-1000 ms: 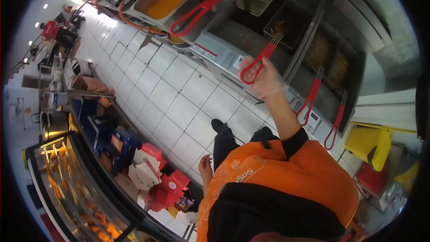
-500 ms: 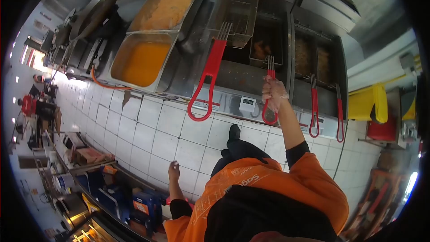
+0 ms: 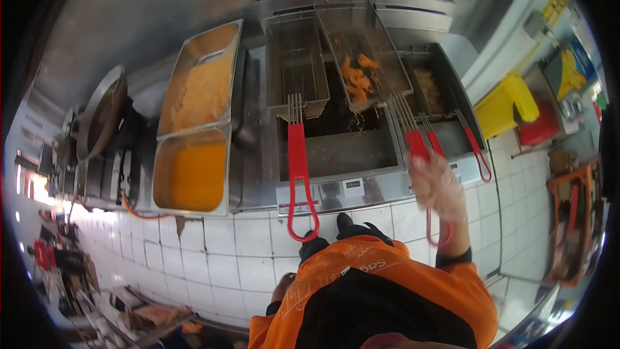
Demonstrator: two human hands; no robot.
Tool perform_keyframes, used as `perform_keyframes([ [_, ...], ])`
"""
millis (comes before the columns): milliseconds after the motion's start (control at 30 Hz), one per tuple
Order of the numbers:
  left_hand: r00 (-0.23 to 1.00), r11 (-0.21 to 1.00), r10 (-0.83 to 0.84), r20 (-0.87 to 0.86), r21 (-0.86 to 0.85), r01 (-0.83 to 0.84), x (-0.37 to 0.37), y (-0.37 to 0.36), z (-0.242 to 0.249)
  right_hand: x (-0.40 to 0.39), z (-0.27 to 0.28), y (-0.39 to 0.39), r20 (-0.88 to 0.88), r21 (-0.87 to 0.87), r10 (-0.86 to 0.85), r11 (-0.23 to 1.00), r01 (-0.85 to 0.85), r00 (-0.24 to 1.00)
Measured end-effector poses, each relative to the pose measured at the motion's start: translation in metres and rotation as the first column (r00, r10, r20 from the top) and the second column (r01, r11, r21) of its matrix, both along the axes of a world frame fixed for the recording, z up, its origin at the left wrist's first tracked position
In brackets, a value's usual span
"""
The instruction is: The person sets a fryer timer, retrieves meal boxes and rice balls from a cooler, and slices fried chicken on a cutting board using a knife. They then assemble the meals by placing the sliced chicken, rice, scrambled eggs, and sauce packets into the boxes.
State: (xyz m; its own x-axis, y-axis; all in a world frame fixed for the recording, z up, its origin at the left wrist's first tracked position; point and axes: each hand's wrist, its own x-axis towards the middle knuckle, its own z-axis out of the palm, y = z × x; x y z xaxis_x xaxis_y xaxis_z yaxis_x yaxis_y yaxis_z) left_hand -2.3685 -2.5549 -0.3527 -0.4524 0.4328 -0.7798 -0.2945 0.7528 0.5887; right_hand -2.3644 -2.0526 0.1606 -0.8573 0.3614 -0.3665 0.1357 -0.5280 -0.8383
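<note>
Here, lifting a fry basket clear of the oil.
Head view: the gloved right hand [image 3: 438, 187] grips the red-handled wire fry basket [image 3: 365, 71] of orange pieces, raised over the steel fryer [image 3: 336, 148]; draining seems next. Left hand [image 3: 282, 287] hangs, grip unclear.

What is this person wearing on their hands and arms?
The right hand is covered by a thin, clear disposable glove that looks crinkled. Below it the forearm is bare down to a black cuff, which sticks out from under an orange top with pale lettering on the front. The left hand is mostly hidden behind the top, so any glove there cannot be seen.
</note>
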Motion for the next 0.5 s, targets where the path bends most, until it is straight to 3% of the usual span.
perform_keyframes([
  [67,0.996,0.998,-0.062,-0.061,-0.037,0.060,-0.016,-0.040,0.000,-0.024,0.003,0.010,-0.112,-0.011,-0.039,0.999,0.038,0.993],
  [133,0.983,1.000,-0.025,-0.179,-0.006,0.024,-0.047,-0.061,0.004,-0.046,0.043,0.002,-0.142,-0.118,-0.038,0.993,0.022,0.989],
  [200,0.944,0.997,0.062,-0.324,0.063,-0.043,-0.085,-0.076,0.013,-0.068,0.064,0.010,-0.121,-0.419,-0.085,0.907,0.026,0.989],
  [233,0.928,0.987,0.152,-0.341,0.109,-0.121,-0.105,-0.080,0.014,-0.074,0.064,0.010,-0.120,-0.461,-0.079,0.887,0.015,0.990],
  [267,0.917,0.960,0.271,-0.291,0.153,-0.235,-0.121,-0.082,0.017,-0.080,0.064,0.009,-0.119,-0.501,-0.073,0.866,0.003,0.990],
  [300,0.895,0.893,0.437,-0.093,0.161,-0.420,-0.139,-0.088,0.018,-0.085,0.054,0.007,-0.130,-0.440,-0.040,0.898,-0.021,0.991],
  [333,0.796,0.786,0.599,0.085,0.125,-0.605,-0.157,-0.094,0.020,-0.089,0.050,0.006,-0.137,-0.372,-0.005,0.927,-0.047,0.991],
  [433,0.854,0.862,0.506,-0.117,0.041,-0.505,-0.180,-0.102,0.014,-0.085,0.025,0.006,-0.167,-0.407,0.010,0.910,-0.078,0.986],
  [500,0.946,0.964,0.262,-0.192,0.089,-0.249,-0.190,-0.118,0.005,-0.072,-0.002,0.000,-0.103,-0.418,0.024,0.906,-0.065,0.994],
])
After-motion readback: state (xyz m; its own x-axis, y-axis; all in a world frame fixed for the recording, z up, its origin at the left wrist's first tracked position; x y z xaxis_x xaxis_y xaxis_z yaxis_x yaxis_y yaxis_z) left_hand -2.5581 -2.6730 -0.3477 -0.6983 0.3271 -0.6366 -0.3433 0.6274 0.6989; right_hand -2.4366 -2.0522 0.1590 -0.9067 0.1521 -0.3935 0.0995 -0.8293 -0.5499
